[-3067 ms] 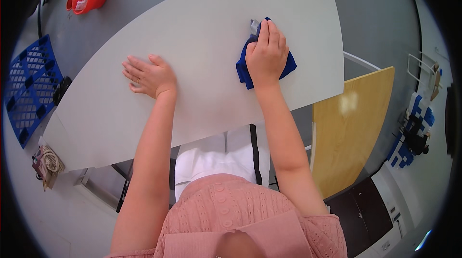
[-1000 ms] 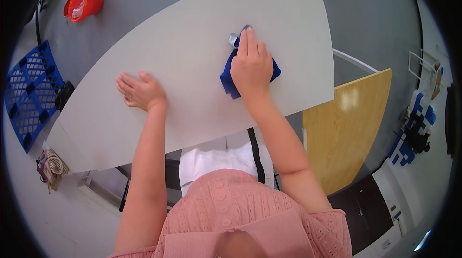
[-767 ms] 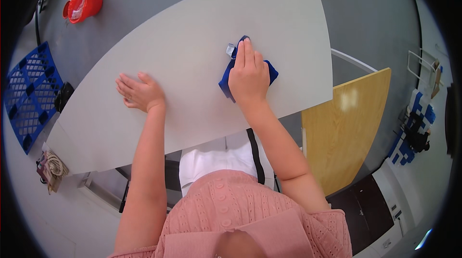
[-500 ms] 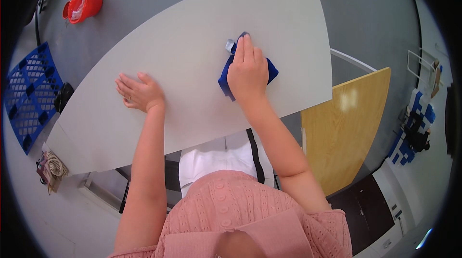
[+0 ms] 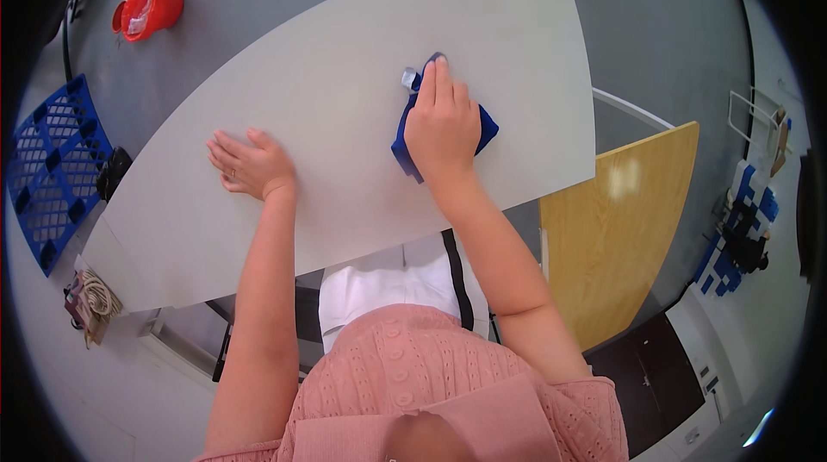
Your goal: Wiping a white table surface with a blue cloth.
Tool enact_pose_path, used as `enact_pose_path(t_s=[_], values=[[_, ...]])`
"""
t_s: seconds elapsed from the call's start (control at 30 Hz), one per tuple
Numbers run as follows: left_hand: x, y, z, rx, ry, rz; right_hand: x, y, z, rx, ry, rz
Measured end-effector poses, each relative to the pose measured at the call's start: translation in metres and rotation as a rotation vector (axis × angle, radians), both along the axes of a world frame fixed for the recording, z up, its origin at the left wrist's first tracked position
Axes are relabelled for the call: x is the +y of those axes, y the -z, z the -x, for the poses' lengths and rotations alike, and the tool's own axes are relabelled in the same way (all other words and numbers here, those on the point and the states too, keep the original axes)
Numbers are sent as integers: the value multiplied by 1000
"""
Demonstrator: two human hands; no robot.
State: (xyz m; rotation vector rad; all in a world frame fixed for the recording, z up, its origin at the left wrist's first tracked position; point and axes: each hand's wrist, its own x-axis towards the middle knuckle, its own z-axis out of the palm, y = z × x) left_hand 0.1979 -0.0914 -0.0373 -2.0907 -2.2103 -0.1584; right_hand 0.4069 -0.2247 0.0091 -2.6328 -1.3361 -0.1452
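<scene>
My right hand [image 5: 444, 130] presses down on a crumpled blue cloth [image 5: 488, 127] on the white table [image 5: 345, 65]. Its index and middle fingers stretch forward over the cloth, and the other fingers look bent around it. A small pale tag [image 5: 409, 78] sticks out at the cloth's upper left edge. Much of the cloth is hidden under the hand. To the left, my left hand [image 5: 257, 166] rests on the bare tabletop with its fingers apart, holding nothing. A ring shows on one of its fingers.
A red bucket [image 5: 155, 12] stands on the floor at the far left, above a blue plastic pallet [image 5: 59, 173]. Coiled rope [image 5: 99, 296] lies beyond the table's left corner. A wood-coloured panel [image 5: 620, 229] adjoins the table at right. Blue and white items [image 5: 741, 221] lie farther right.
My right hand and the blue cloth have shifted very slightly forward and to the left on the table. My left hand has stayed in place.
</scene>
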Motion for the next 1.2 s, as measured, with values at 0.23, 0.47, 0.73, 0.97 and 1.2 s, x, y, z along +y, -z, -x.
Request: enact_pose_path(t_s=[0.23, 0.47, 0.73, 0.97, 1.2], values=[[-2, -3, -1, -1, -5, 12, -7, 1, 5, 4, -16, 17], [-1, -1, -2, 15, -14, -3, 1, 4, -3, -5, -1, -16], [1, 1, -3, 22, 5, -31, 7, 0, -10, -28, -1, 2], [-2, -1, -1, 19, -11, 10, -17, -1, 12, -15, -47, 61], [-2, -3, -6, 18, -4, 9, -15, 0, -39, -87, 134, 87]])
